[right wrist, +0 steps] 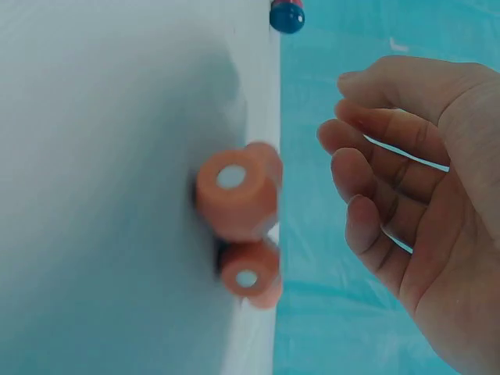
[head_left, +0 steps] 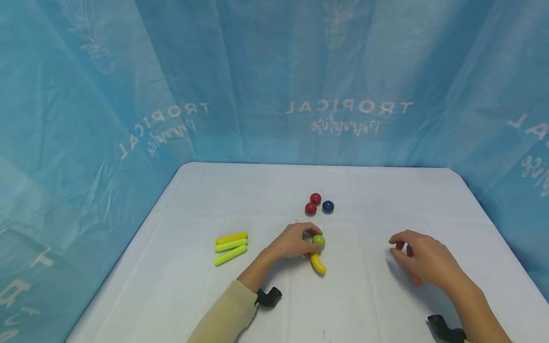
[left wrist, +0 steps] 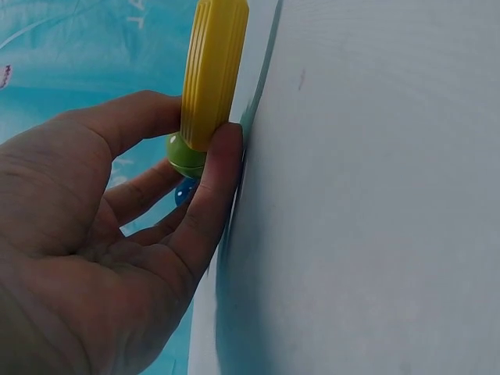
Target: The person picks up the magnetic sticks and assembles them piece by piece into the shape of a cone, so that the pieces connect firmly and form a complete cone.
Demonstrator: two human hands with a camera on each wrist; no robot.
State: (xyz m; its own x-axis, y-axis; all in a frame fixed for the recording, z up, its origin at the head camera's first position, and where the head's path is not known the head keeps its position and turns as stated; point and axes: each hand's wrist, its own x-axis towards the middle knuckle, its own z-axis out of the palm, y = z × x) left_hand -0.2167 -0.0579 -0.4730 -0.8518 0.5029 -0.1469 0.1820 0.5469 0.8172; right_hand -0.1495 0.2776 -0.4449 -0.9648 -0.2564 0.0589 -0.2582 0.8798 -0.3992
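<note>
Between the thumb and fingers of my left hand (head_left: 296,240) is a yellow curved building stick (head_left: 318,264). A green ball (head_left: 319,241) sits against the stick's far end, beside my fingertips. In the left wrist view, the thumb and a finger pinch the ribbed yellow stick (left wrist: 215,66), with the green ball (left wrist: 185,156) partly hidden behind it. My right hand (head_left: 426,257) hovers over the right side, its fingers loosely bent around nothing. Orange building sticks (right wrist: 234,195) with silvery round ends lie beside that hand, apart from its fingers; in the head view the hand mostly covers them.
Two red balls (head_left: 315,198) and a dark blue ball (head_left: 328,206) lie beyond the left hand. To its left are a yellow straight stick (head_left: 231,237) and two yellow-green sticks (head_left: 230,255). Blue printed curtains (head_left: 266,71) surround the white table (head_left: 171,286).
</note>
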